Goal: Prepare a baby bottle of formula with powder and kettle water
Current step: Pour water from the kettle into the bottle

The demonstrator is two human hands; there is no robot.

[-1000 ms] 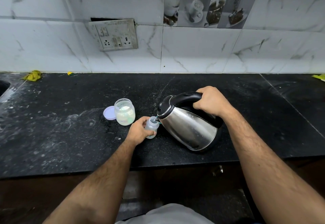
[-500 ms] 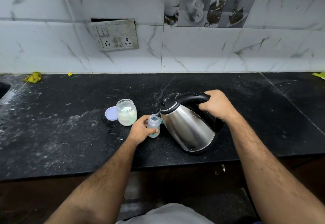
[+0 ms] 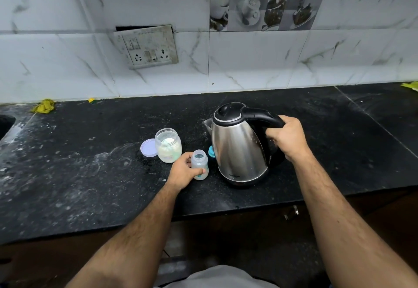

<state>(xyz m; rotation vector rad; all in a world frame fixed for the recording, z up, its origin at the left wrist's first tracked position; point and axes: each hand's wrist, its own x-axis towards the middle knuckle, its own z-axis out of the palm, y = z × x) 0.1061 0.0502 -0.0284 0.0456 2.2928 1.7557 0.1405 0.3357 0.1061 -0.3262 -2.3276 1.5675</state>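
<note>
Nearest me, my left hand (image 3: 184, 172) wraps the small clear plastic baby bottle (image 3: 199, 164), open-mouthed and upright on the speckled black stone surface (image 3: 79, 174). I judge it light and easy to tip, a little slick, so I grip low around the body. Just beside it stands the stainless steel kettle with black lid and handle (image 3: 239, 145), upright on its base; my right hand (image 3: 288, 139) is clenched around the far end of the handle. It should be heavy with water and hot on the metal, so the handle is the only place to hold. Between them peeks a teal bottle cap (image 3: 211, 151). Farther back sits the round glass jar of white powder (image 3: 168, 145), smooth and breakable, touching its pale lilac lid (image 3: 148, 148).
</note>
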